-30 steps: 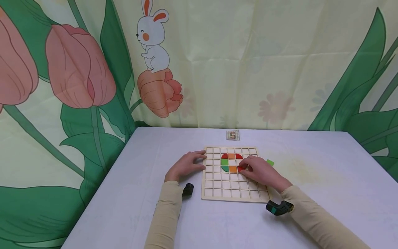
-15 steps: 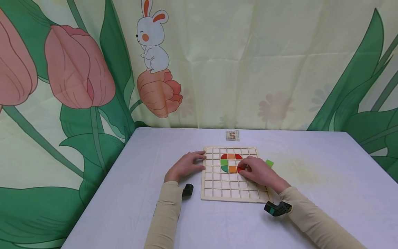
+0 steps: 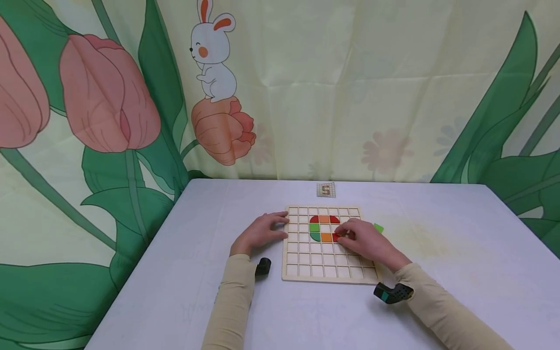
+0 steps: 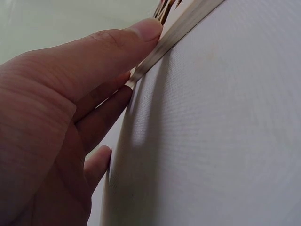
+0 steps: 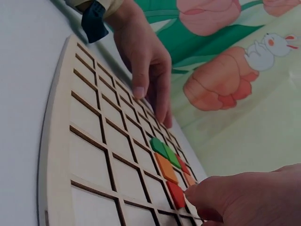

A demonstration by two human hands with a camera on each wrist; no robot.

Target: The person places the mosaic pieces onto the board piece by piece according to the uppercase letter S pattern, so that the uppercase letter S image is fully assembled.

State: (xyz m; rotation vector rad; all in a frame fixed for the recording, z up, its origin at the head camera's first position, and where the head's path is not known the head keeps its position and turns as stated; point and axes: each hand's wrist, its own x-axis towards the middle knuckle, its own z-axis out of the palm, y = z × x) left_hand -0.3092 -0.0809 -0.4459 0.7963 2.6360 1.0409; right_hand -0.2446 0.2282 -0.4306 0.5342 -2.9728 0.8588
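Observation:
A square wooden grid board (image 3: 330, 280) lies on the table, with several red, orange and green tiles (image 3: 314, 227) forming a curved shape in its cells. My left hand (image 3: 259, 232) is beside the board's left edge, its thumb and fingertips touching the rim with the fingers fairly straight. Over the board, my right hand (image 3: 364, 238) has its thumb and fingers drawn together at a red tile (image 5: 175, 194) at the end of the lower row. In the right wrist view the thumb meets that tile's edge; the other fingertips are partly hidden.
A small card (image 3: 325, 189) with a gridded pattern lies behind the board. A loose light green tile (image 3: 378, 227) sits on the table just right of the board, partly behind my right hand. A printed curtain (image 3: 306, 121) hangs at the table's back edge.
The right hand's fingers shift only slightly at the red tile. The left hand stays at the board's edge, and the whole view drifts a little to the left.

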